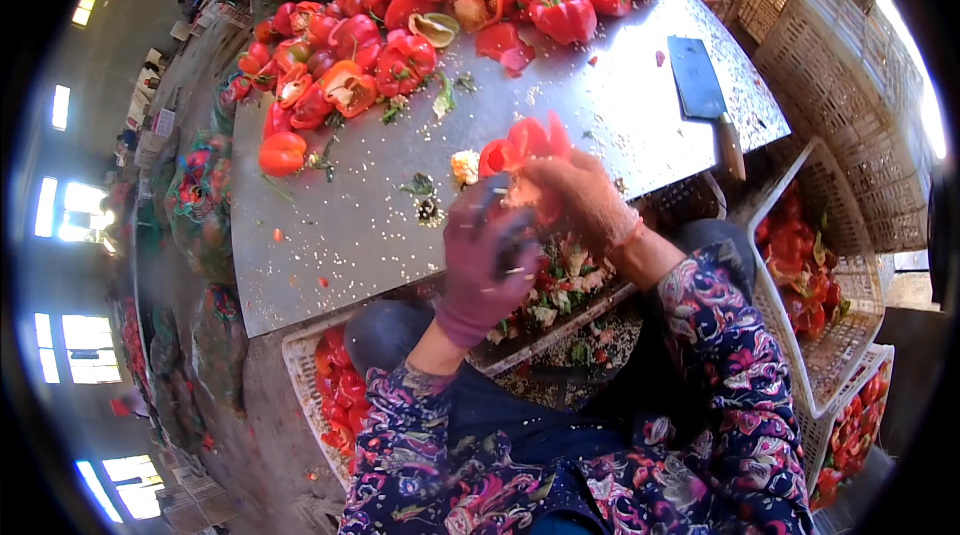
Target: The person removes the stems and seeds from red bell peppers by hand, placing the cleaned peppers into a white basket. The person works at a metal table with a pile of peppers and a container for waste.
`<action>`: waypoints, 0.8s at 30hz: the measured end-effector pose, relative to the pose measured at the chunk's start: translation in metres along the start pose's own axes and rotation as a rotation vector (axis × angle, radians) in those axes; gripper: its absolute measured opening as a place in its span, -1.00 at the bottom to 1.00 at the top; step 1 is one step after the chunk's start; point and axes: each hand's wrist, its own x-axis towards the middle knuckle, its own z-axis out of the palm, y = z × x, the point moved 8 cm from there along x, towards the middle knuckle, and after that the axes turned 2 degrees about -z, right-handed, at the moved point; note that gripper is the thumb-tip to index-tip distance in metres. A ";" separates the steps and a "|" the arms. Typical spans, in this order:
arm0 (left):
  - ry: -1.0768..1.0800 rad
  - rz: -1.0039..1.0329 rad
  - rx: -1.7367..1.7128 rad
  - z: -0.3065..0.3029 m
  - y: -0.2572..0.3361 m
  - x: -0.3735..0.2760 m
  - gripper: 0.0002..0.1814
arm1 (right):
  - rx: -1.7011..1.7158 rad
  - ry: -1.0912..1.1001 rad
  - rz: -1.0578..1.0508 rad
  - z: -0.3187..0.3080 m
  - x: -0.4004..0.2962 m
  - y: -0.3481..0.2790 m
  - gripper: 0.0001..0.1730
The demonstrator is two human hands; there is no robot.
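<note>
Above the table's near edge, my gloved right hand [585, 197] is closed around an opened red bell pepper [525, 145], its cut lobes spread upward. My left hand [491, 257], in a purple glove with dark fingertips, is against the pepper's near left side; motion blur hides whether its fingers grip anything. A pale seed core [465, 166] shows just left of the pepper. Whole and cut red peppers [360, 47] are heaped along the far side of the metal table [360, 197]. A cleaver [699, 77] lies at the right, its wooden handle over the edge.
Below my hands, a tray [559, 340] holds pepper cores and green scraps. Plastic crates of red peppers stand left [300, 355] and right [780, 295] of my legs, another at lower right [885, 385]. Tall crates [847, 84] rise behind. Net sacks [202, 212] stand at the left.
</note>
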 end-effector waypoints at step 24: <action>0.359 -0.340 -0.331 -0.002 -0.036 -0.012 -0.58 | -0.050 -0.226 0.350 0.019 -0.027 0.061 -0.55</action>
